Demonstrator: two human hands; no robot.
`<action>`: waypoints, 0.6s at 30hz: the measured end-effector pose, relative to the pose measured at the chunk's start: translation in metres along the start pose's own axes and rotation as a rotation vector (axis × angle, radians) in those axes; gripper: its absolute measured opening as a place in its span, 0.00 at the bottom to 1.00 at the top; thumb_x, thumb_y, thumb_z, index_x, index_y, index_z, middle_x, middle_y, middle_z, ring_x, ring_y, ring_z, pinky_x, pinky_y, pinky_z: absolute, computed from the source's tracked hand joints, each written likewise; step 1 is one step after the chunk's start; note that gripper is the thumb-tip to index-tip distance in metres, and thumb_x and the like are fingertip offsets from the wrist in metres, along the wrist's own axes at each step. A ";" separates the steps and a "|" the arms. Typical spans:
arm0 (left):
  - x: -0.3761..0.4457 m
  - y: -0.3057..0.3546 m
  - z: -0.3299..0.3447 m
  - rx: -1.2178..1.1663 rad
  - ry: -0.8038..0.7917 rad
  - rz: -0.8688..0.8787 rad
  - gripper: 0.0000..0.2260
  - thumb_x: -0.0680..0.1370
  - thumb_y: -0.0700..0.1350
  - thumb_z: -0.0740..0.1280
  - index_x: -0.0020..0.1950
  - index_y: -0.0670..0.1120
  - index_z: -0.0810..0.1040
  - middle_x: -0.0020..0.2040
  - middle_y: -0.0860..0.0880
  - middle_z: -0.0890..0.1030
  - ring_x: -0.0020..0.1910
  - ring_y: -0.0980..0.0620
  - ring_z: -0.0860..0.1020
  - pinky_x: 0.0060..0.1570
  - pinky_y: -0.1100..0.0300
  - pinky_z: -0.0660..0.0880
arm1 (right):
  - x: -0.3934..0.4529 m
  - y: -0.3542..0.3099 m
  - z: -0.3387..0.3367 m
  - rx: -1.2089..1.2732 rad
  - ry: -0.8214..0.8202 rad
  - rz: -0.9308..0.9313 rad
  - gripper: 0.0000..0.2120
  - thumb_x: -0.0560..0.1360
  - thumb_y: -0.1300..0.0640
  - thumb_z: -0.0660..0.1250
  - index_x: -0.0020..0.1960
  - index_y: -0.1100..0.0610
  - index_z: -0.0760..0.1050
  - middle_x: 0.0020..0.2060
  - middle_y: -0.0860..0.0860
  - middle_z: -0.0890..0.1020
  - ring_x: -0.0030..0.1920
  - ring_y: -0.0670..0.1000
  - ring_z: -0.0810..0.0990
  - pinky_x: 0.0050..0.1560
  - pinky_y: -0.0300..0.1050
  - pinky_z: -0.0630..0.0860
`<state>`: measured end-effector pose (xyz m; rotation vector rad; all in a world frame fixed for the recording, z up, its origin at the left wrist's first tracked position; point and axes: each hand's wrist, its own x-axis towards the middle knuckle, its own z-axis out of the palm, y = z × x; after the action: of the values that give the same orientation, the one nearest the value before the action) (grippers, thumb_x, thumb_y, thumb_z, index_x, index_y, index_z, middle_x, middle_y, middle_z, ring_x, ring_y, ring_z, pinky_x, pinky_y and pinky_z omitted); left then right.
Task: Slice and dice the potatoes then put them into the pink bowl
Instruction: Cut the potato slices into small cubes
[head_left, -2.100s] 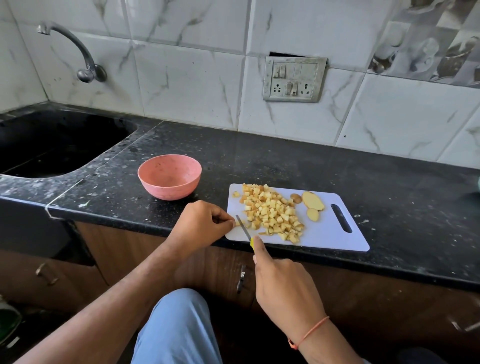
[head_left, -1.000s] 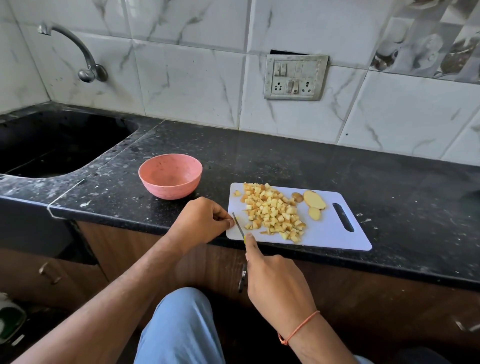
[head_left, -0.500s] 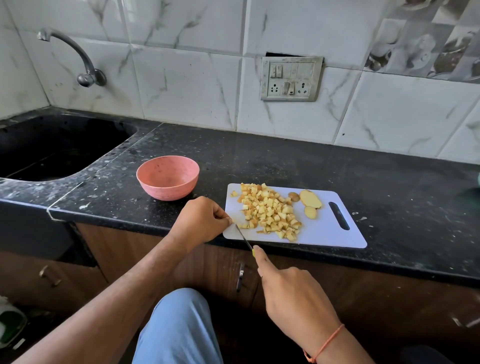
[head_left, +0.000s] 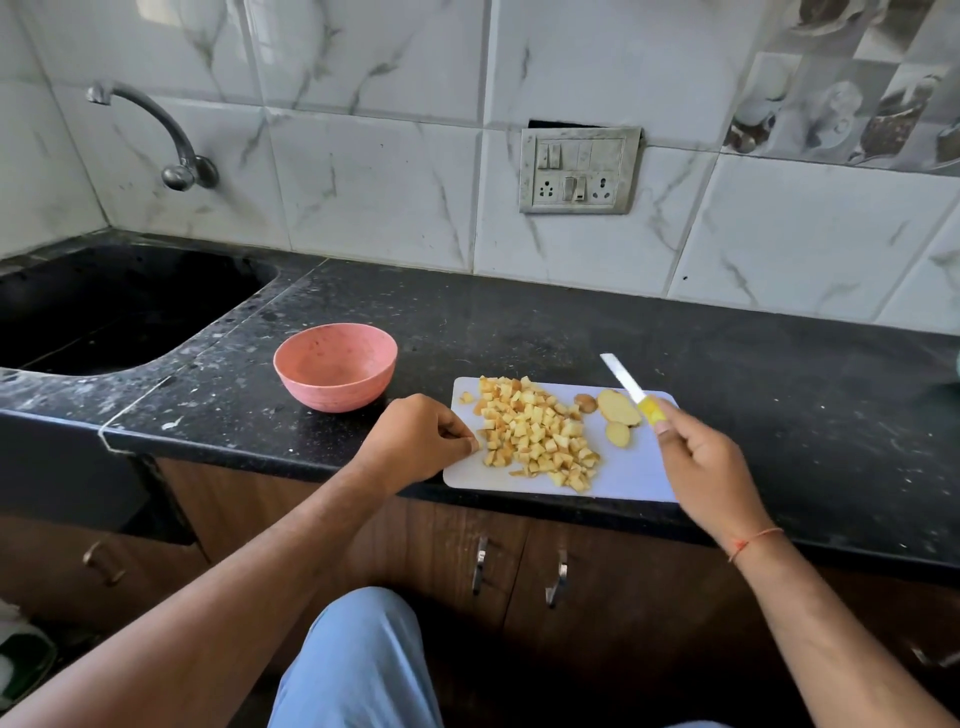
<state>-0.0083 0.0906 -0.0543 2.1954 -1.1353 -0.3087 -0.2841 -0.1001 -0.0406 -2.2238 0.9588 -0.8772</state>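
right hand (head_left: 701, 457) grips knife (head_left: 631, 387) above board's (head_left: 634, 475) right edge; left hand (head_left: 415, 441) pinches its left edge beside diced potato (head_left: 535, 434).

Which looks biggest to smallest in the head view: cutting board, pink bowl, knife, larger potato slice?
1. Cutting board
2. Pink bowl
3. Knife, raised in the right hand, so nearer the camera; its rank is unsure
4. Larger potato slice
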 end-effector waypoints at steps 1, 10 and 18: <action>0.001 0.000 0.001 -0.002 0.004 0.009 0.03 0.76 0.54 0.79 0.46 0.56 0.90 0.39 0.62 0.87 0.38 0.58 0.84 0.39 0.58 0.82 | 0.007 0.007 -0.004 0.062 -0.002 0.065 0.18 0.86 0.53 0.61 0.73 0.39 0.75 0.31 0.45 0.78 0.31 0.51 0.72 0.36 0.48 0.73; 0.018 -0.004 0.004 -0.025 0.021 0.087 0.01 0.76 0.52 0.79 0.46 0.57 0.90 0.41 0.65 0.85 0.43 0.67 0.82 0.38 0.71 0.76 | 0.015 0.016 -0.004 0.329 -0.124 0.289 0.15 0.87 0.54 0.58 0.69 0.40 0.74 0.28 0.46 0.66 0.28 0.47 0.61 0.27 0.44 0.61; 0.052 0.013 -0.013 0.083 0.016 0.185 0.07 0.83 0.49 0.71 0.49 0.52 0.89 0.37 0.69 0.82 0.32 0.63 0.78 0.33 0.67 0.73 | 0.001 0.018 -0.002 0.444 0.030 0.274 0.16 0.87 0.53 0.60 0.69 0.38 0.75 0.31 0.48 0.66 0.31 0.48 0.63 0.28 0.46 0.63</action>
<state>0.0206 0.0488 -0.0320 2.1399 -1.3522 -0.1664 -0.2921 -0.1118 -0.0518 -1.6667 0.9471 -0.8962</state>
